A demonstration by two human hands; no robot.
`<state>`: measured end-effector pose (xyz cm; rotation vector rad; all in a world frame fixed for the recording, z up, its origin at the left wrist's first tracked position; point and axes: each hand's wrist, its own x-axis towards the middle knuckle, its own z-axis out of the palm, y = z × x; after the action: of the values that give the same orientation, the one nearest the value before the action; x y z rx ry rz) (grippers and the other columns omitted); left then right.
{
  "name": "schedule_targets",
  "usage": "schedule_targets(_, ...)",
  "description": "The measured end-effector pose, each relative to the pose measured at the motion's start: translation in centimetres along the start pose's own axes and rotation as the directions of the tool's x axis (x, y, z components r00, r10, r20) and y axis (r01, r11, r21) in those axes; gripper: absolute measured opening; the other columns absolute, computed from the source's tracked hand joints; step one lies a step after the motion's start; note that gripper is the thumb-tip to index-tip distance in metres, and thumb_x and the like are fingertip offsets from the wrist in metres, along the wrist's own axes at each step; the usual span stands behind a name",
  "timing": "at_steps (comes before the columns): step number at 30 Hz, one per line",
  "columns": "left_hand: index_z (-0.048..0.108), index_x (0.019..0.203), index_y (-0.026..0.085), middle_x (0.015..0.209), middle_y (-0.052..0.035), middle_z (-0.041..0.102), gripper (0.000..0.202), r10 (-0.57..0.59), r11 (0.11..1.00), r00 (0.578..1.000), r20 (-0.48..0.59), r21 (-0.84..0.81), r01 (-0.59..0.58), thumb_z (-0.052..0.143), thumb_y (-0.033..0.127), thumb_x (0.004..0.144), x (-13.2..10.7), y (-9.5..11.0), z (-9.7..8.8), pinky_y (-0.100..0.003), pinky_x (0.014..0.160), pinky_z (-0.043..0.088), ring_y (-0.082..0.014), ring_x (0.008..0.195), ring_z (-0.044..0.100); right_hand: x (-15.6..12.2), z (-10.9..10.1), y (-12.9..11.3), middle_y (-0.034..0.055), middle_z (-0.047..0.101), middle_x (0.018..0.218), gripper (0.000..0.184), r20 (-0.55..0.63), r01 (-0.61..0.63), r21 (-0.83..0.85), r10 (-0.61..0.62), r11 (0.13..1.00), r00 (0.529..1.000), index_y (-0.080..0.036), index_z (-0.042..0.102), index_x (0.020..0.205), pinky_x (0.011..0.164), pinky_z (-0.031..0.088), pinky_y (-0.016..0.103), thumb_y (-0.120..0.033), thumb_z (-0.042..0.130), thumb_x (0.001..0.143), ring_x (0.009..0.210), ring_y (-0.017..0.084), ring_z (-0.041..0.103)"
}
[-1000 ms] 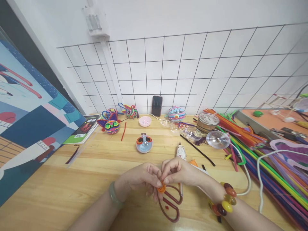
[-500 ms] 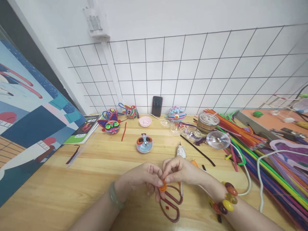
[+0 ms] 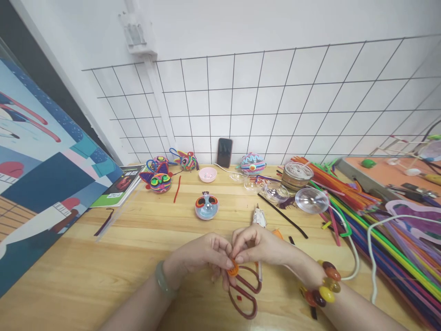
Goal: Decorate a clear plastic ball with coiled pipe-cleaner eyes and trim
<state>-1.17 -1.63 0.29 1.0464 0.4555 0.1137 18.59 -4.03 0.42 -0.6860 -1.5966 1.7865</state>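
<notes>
My left hand (image 3: 213, 255) pinches a small orange pipe-cleaner coil (image 3: 233, 268) between thumb and fingers. Meeting it from the right, my right hand (image 3: 253, 246) has its thumb and forefinger closed at the coil's upper edge. Below the coil lie the dark red handles of a pair of scissors (image 3: 245, 314); their blades are hidden under my hands. Just beyond my right hand rests a white glue gun (image 3: 259, 217), with orange showing behind my wrist. Farther off stands a clear ball (image 3: 206, 211) with two red-and-black rings like eyes on it.
Colourful wrapped ornaments (image 3: 160, 182) stand at the back left beside a pink bowl (image 3: 207, 174). A phone (image 3: 225, 152) leans on the wall. Clear half-shells (image 3: 312, 200) and a round tub (image 3: 297, 174) sit right of centre. Bundled pipe cleaners (image 3: 389, 262) and a white cable (image 3: 371, 248) fill the right.
The orange coil has turned slightly between my fingers. Both hands stay in nearly the same place, and the things on the table have not moved.
</notes>
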Motion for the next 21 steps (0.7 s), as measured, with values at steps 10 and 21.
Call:
schedule_targets(10, 0.063, 0.070, 0.010, 0.062, -0.0051, 0.070, 0.017, 0.044, 0.999, 0.998, -0.048, 0.014, -0.044, 0.071, 0.023, 0.064, 0.06, -0.19, 0.18, -0.014, 0.035, 0.042, -0.0126, 0.046, 0.064, -0.03, 0.13, -0.52, 0.0008, 0.064, 0.078, 0.013, 0.000, -0.024, 0.010, 0.024, 1.000, 1.000, -0.015, 0.074, 0.077, 0.069, 0.047, 0.021, -0.022, 0.078, 0.067, 0.072, 0.009, 0.060)
schedule_targets(21, 0.061, 0.072, 0.011, 0.064, -0.0037, 0.069, 0.015, 0.116, 0.987, 0.972, -0.204, 0.135, -0.090, 0.068, 0.025, 0.068, -0.06, 0.42, 0.85, -0.015, 0.041, 0.039, -0.0103, 0.049, 0.063, -0.21, -0.30, -0.21, 0.0024, 0.070, 0.070, 0.024, -0.061, -0.138, 0.047, 0.141, 0.989, 0.988, -0.013, 0.071, 0.080, 0.061, 0.050, 0.022, -0.031, 0.077, 0.066, 0.059, 0.011, 0.065)
